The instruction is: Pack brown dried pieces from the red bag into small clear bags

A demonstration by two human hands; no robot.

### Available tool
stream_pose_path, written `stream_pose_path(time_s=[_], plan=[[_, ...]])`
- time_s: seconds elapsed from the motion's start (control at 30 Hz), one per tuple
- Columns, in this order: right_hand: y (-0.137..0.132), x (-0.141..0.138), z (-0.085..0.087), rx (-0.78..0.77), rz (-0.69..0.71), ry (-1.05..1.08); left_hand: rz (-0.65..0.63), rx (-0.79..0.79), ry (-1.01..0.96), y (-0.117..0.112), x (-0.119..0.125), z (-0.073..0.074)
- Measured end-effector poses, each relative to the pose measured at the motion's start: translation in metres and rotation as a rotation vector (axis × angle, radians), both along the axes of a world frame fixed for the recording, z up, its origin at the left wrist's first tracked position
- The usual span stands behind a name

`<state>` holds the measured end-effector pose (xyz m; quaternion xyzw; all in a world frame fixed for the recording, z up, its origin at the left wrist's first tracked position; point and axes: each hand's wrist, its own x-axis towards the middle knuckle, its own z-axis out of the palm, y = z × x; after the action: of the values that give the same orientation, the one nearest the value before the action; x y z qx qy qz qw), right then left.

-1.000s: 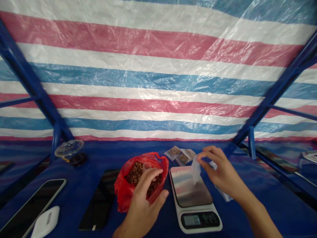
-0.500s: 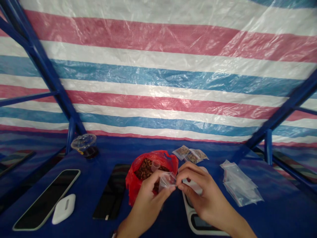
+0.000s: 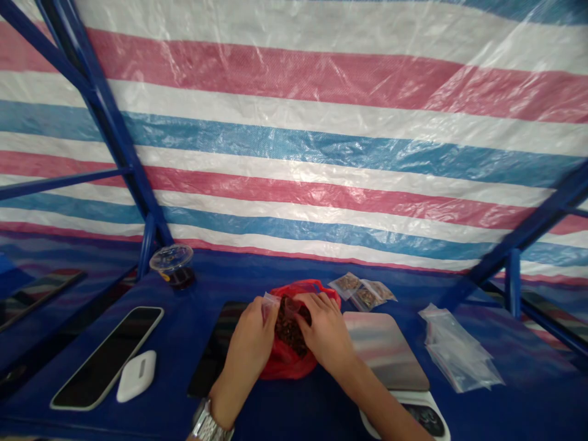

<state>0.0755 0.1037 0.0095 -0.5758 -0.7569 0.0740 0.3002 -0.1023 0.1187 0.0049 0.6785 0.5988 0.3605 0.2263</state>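
Observation:
My left hand and my right hand are together over a red plastic bag holding brown bits. Between them they pinch a small clear zip pouch, held open at the red bag's mouth. My left thumb and fingers grip the pouch's left edge; my right fingers close on its right edge. A kitchen scale with a steel plate lies just right of my right hand.
Two filled small pouches lie behind the scale. A stack of empty clear pouches lies at the right. A phone, a white case, a dark tablet and a lidded cup sit at the left. Blue frame bars stand on both sides.
Both hands carried the clear pouch from above the scale left to the red bag's mouth. The camera view shifted, so the table things appear further right.

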Motion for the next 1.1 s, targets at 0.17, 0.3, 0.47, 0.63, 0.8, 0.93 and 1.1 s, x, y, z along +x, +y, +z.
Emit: stream_pose_path(time_s=[0.17,0.3,0.47,0.63,0.8,0.93,1.1], plan=[[0.009,-0.012,-0.004,-0.044,0.238,0.299,0.056,0.099,0.116,0.003,0.003,-0.005],[0.013,-0.01,0.004,-0.094,0.31,0.324,0.001,0.023,-0.054,0.004,-0.001,0.003],[-0.009,0.026,0.025,-0.123,0.265,0.074,0.015,0.032,-0.188,-0.002,-0.003,0.009],[-0.029,0.037,0.026,-0.201,0.215,-0.098,-0.032,0.03,-0.285,-0.004,0.003,0.002],[-0.022,0.012,0.009,-0.17,0.152,-0.072,-0.076,-0.004,-0.478,0.0,0.011,0.003],[-0.016,-0.002,0.003,-0.16,0.081,0.039,-0.084,-0.059,-0.567,0.0,0.009,0.008],[-0.013,-0.009,0.008,-0.131,0.051,-0.084,-0.02,-0.131,-0.628,0.0,0.011,0.009]])
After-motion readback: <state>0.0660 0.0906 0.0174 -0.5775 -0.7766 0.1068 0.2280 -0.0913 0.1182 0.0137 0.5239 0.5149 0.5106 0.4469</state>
